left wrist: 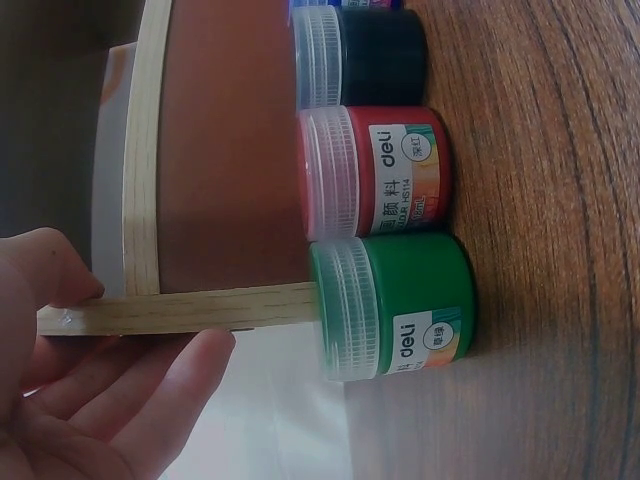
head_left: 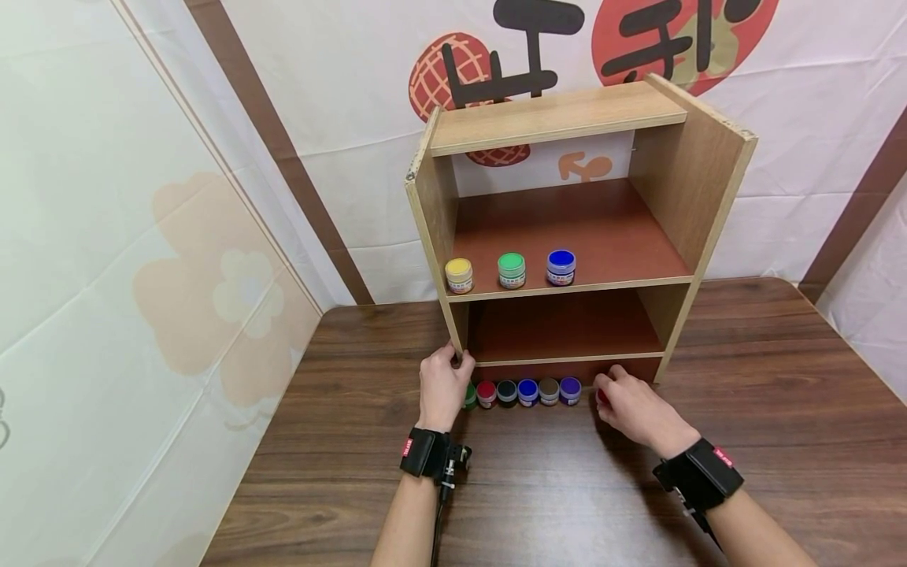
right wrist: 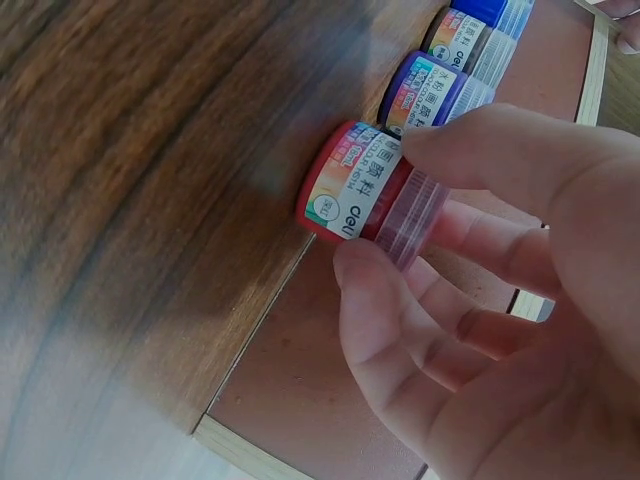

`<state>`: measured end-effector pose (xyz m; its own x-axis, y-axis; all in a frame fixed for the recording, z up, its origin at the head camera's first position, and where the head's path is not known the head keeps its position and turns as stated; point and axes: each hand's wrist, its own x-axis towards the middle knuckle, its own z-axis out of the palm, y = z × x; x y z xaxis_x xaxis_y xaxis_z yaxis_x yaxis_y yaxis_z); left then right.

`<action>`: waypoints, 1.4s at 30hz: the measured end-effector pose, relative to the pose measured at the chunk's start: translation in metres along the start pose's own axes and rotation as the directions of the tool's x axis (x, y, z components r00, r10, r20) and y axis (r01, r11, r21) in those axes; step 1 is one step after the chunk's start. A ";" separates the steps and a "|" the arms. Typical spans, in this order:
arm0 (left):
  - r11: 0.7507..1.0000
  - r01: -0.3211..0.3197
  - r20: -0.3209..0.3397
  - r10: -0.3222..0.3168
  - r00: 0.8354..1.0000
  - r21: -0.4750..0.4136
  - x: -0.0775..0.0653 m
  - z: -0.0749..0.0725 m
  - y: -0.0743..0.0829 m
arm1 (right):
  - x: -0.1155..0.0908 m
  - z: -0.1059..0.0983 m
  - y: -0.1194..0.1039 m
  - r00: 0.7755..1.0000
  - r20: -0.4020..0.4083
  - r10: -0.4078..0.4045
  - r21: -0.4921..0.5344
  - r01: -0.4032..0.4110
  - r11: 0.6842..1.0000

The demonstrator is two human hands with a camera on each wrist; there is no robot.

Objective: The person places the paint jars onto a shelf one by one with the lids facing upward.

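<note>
My left hand [head_left: 442, 386] grips the lower front edge of the shelf's left side panel [left wrist: 230, 310], thumb on one face and fingers on the other. Just beside it stands a green paint jar [left wrist: 425, 300], then a dark red one [left wrist: 400, 170]. With thumb and fingers, my right hand [head_left: 641, 409] pinches a red paint jar [right wrist: 350, 185] with a clear lid, at the right end of the row. That jar is mostly hidden by the hand in the head view. Next to it stands a purple jar [head_left: 570, 390].
A wooden shelf unit [head_left: 560, 118] stands on the brown table [head_left: 340, 472]. Yellow [head_left: 459, 276], green [head_left: 512, 270] and blue [head_left: 561, 268] jars sit on its middle board. Black [head_left: 506, 393], blue [head_left: 527, 392] and brown [head_left: 549, 391] jars line its foot. Printed cloth hangs behind.
</note>
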<state>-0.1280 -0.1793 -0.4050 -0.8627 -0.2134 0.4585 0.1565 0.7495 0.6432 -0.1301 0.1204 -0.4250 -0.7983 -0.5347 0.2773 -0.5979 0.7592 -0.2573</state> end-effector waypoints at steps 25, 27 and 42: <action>1.000 -0.001 -0.005 0.001 1.000 -0.014 -0.001 0.001 0.000 | 0.003 -0.022 -0.010 0.999 -0.038 -0.008 0.011 0.009 1.000; 1.000 -0.001 -0.007 0.001 1.000 -0.015 -0.001 0.001 0.000 | 0.004 -0.026 -0.012 0.999 -0.037 -0.007 0.008 0.007 1.000; 1.000 -0.008 -0.011 0.008 1.000 -0.016 0.000 0.001 -0.001 | 0.018 -0.073 -0.027 0.994 -0.103 -0.018 0.000 0.018 1.000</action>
<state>-0.1284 -0.1796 -0.4062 -0.8563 -0.2141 0.4700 0.1711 0.7410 0.6493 -0.1233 0.1175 -0.3458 -0.7755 -0.5071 0.3761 -0.6123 0.7494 -0.2520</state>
